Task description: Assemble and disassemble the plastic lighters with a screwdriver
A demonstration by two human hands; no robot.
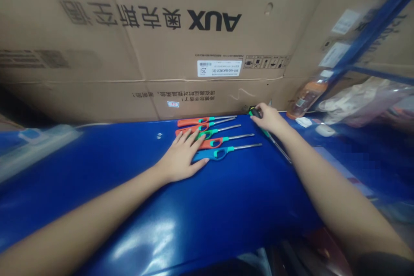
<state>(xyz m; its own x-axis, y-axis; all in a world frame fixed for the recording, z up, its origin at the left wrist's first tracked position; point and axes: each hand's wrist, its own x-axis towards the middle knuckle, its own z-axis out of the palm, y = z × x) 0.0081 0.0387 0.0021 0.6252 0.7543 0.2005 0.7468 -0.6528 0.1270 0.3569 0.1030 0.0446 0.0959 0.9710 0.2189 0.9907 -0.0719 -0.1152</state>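
Note:
Several long-nosed gas lighters lie side by side on the blue tabletop, metal tubes pointing right. Nearest is a blue lighter [211, 154]; beyond it lie an orange lighter [215, 142], a green lighter [210, 134] and more orange ones, including the farthest lighter [194, 122]. My left hand [181, 155] rests flat across their handles, fingers spread, thumb by the blue one. My right hand [270, 117] is closed at the dark-and-green handle of what looks like a screwdriver [278, 147], its metal shaft slanting towards me. A thin pointed tip shows just above my right fingers; its source is hidden.
A large cardboard box [145, 51] stands upright along the table's back edge. An orange drink bottle [307, 97] leans at the right, near plastic bags [359, 99] and a white round object [325, 130]. Clear plastic packaging [42, 146] lies at the left.

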